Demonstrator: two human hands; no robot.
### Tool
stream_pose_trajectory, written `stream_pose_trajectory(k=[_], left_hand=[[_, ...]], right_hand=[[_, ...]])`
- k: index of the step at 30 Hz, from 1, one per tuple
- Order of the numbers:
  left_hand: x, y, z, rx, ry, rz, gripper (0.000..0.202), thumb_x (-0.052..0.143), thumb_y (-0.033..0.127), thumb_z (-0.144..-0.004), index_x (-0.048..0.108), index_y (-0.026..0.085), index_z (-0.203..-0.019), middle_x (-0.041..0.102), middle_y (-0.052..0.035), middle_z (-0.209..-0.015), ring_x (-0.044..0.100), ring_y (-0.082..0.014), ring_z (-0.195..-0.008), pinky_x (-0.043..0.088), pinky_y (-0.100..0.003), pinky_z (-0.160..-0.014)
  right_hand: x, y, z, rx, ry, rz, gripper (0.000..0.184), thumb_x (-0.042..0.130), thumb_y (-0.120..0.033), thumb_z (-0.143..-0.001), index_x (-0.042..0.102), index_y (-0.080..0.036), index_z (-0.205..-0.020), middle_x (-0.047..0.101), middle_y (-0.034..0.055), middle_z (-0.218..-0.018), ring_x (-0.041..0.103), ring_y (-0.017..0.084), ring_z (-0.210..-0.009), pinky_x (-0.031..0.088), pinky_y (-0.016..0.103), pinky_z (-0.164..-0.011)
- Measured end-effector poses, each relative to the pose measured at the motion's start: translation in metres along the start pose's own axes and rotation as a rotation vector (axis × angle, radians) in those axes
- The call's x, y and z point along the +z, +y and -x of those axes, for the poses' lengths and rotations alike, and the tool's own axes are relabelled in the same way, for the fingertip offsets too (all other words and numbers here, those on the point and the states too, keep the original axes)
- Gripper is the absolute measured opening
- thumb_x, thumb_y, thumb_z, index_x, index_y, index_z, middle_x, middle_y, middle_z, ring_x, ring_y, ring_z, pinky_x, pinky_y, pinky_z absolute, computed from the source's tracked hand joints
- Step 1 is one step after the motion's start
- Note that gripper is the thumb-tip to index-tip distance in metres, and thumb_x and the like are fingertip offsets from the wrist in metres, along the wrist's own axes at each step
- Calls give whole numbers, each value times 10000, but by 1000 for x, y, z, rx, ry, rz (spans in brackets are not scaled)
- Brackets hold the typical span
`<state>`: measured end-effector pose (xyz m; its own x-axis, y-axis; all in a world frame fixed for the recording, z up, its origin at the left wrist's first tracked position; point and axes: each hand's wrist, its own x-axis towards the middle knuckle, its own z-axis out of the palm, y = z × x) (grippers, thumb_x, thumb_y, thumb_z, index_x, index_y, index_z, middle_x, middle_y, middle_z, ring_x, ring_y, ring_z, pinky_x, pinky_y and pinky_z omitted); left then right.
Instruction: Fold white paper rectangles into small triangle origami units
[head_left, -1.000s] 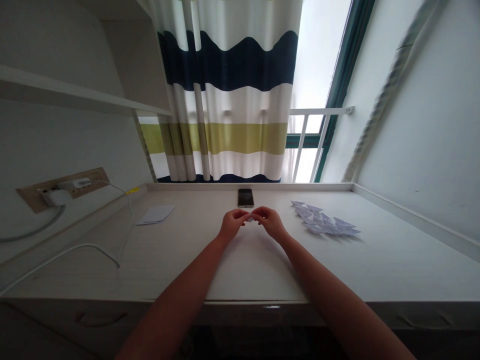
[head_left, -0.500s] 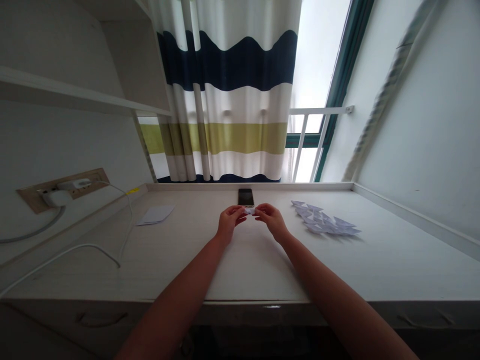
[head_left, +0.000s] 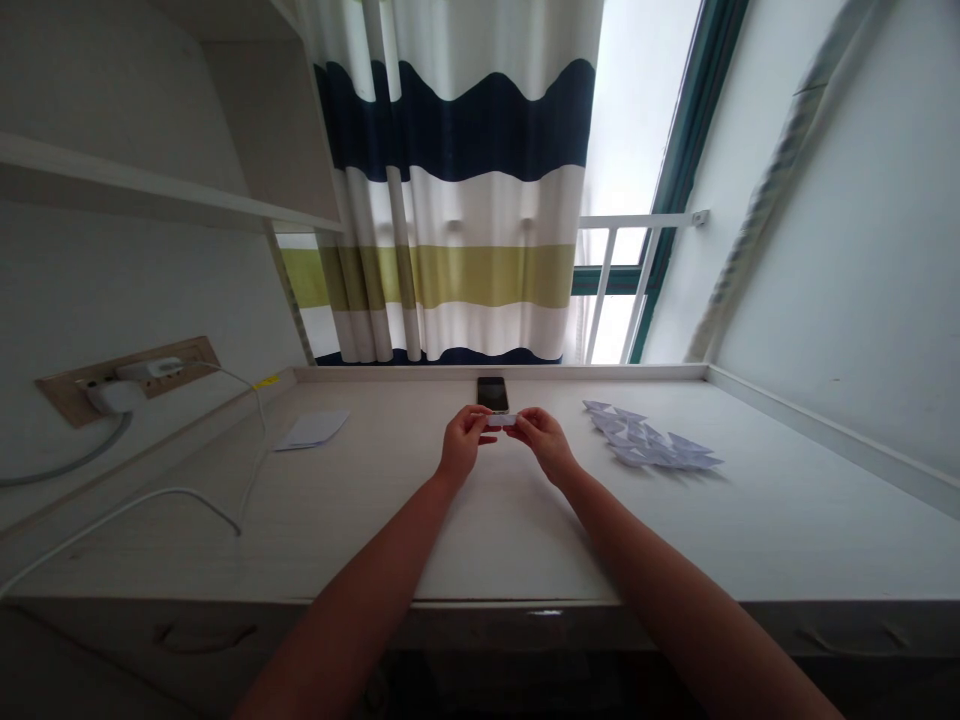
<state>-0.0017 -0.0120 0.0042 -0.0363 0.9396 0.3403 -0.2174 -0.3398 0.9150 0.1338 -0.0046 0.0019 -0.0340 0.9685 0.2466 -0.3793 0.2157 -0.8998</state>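
Left hand [head_left: 461, 445] and right hand [head_left: 545, 444] pinch a paper strip [head_left: 501, 421] between them.

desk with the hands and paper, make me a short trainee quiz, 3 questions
1. What is held between the left hand and the right hand? a) a pen b) a small piece of paper c) a key
2. True or false: the phone lies on the desk beyond the hands.
3. On which side of the hands, the person's left or right, do the folded paper triangles lie?

Key: 1. b; 2. true; 3. right
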Motion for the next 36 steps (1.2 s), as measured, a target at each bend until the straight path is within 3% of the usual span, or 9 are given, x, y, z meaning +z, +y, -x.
stream_pose_trajectory(k=[3,7,19,26,36], left_hand=[[0,0,1,-17,-17,-23,177,589,285,-679,582,133,-770,623,-55,-796,609,-159,-728,522,-296,-615],[0,-1,0,-50,-40,-27,246,676,262,-594,551,138,-767,626,-23,-705,598,-130,-659,518,-295,-630],[0,0,-2,-41,51,19,254,702,239,-555,550,141,-733,642,-17,-643,594,-128,-630,474,-294,-674],[-2,-2,-2,14,6,-42,293,699,236,-563,503,158,-767,626,8,-580,581,-120,-579,455,-271,-631],[1,5,0,-65,-24,-34,275,732,251,-526,597,125,-730,638,-21,-579,593,-136,-589,475,-305,-668]], right_hand=[[0,0,1,2,-5,21,295,708,-363,-548,507,-182,-665,616,-25,-626,611,127,-628,489,368,-783],[1,0,1,-16,-23,37,313,709,-377,-538,495,-181,-655,609,-32,-625,609,125,-629,493,367,-773],[4,1,1,-15,-71,11,305,693,-383,-554,479,-191,-655,602,-27,-661,599,126,-654,476,352,-767],[4,-5,5,-21,-91,164,289,714,-313,-536,580,-181,-756,613,-18,-605,583,130,-606,468,322,-662],[3,-12,5,-11,-60,256,213,725,-306,-514,636,-160,-641,609,-3,-539,537,113,-513,446,298,-588]])
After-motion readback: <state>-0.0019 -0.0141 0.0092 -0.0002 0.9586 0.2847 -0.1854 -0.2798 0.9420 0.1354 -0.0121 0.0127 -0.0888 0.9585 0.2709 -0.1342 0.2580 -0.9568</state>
